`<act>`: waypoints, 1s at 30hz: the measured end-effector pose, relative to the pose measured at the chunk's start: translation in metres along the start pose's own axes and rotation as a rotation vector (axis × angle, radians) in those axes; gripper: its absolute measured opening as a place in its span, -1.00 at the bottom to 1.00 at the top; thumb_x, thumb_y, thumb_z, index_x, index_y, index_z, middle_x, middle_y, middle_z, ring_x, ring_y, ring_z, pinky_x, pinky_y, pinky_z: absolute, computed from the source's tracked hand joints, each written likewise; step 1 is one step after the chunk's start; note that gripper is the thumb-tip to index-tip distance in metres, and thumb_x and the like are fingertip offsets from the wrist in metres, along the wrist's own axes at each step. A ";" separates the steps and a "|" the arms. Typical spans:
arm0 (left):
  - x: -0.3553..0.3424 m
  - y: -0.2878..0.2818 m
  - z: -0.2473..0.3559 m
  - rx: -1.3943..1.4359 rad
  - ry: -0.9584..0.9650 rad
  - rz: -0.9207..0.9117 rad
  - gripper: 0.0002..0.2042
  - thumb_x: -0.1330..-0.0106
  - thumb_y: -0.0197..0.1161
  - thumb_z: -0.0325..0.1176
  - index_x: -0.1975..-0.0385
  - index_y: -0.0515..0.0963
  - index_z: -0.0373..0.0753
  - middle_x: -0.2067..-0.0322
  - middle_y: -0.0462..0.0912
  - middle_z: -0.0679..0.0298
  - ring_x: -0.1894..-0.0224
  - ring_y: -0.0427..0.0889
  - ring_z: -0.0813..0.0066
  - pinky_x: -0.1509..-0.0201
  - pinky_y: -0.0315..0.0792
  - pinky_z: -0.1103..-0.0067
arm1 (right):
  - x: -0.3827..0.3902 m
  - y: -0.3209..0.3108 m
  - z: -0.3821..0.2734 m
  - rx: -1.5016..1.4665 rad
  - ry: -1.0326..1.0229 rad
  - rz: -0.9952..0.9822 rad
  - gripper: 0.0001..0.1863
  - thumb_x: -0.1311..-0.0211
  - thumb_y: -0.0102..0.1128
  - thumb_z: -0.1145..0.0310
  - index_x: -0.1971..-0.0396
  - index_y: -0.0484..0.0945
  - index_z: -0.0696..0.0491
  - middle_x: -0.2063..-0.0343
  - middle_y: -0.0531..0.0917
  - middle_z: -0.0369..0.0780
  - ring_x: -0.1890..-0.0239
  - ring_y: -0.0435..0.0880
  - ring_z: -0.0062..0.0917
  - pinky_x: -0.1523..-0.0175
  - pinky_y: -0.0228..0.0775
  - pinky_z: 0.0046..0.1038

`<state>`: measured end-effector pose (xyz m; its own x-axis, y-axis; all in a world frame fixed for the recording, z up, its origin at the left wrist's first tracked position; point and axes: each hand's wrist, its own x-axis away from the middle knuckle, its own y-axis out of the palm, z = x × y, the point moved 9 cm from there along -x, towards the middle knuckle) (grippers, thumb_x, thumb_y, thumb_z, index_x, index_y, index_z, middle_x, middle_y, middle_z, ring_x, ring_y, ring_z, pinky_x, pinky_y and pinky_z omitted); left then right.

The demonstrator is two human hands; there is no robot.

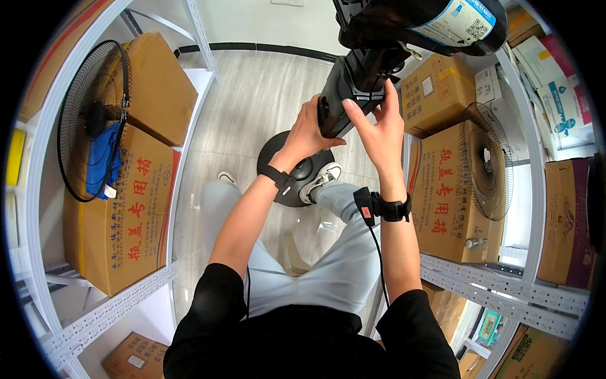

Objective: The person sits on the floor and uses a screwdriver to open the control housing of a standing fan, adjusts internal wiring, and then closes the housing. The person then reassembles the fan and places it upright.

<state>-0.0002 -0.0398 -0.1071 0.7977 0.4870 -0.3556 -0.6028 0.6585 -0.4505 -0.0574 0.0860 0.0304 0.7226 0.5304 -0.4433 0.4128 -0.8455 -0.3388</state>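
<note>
A black standing fan without its grille rises in front of me. Its control box (339, 95) sits between my two hands, tilted in this view. My left hand (310, 134) is closed against the left side of the box, thumb across its lower end. On the right side, my right hand (380, 129) grips the box with thumb and fingers apart around it. Above them hangs the dark motor head (385, 28), a blue and white label (464, 24) on it. The round base (270, 158) stands on the floor by my shoe.
White metal shelves (189, 114) flank both sides. A fan grille (71, 120) with a blue wrapping (101, 161) leans on cardboard boxes (142, 221) at left. Another grille (499, 158) rests against a carton (435, 189) at right, near a small metal part (476, 242).
</note>
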 end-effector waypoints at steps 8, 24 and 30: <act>-0.003 0.003 -0.003 -0.037 0.048 -0.021 0.22 0.27 0.70 -0.07 -0.38 -0.02 -0.35 -0.19 0.30 -0.10 -0.24 0.34 -0.10 -0.31 0.33 0.23 | -0.014 0.007 -0.028 0.199 -0.042 0.150 -0.28 -0.02 0.52 0.16 -0.11 0.39 0.20 0.17 0.71 -0.08 0.13 0.73 -0.29 0.02 0.53 -0.35; -0.008 0.005 -0.011 0.128 0.004 -0.077 0.15 0.24 0.69 -0.15 -0.35 0.04 -0.36 -0.22 0.34 -0.09 -0.29 0.36 0.01 -0.32 0.34 0.30 | -0.014 0.006 -0.022 0.204 0.012 0.240 -0.50 -0.02 0.49 0.16 0.13 0.55 0.15 0.29 0.75 -0.11 0.21 0.76 -0.29 0.06 0.54 -0.35; -0.012 0.001 -0.009 0.107 0.047 -0.029 0.16 0.25 0.70 -0.15 -0.36 0.04 -0.36 -0.25 0.32 -0.06 -0.31 0.35 0.04 -0.36 0.31 0.34 | -0.015 0.006 -0.027 0.210 0.013 0.222 -0.49 0.02 0.51 0.15 0.14 0.55 0.15 0.30 0.75 -0.12 0.23 0.76 -0.34 0.08 0.54 -0.36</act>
<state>-0.0102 -0.0502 -0.1111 0.8117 0.4409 -0.3830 -0.5725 0.7305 -0.3722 -0.0503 0.0712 0.0576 0.7899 0.3325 -0.5153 0.1217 -0.9085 -0.3997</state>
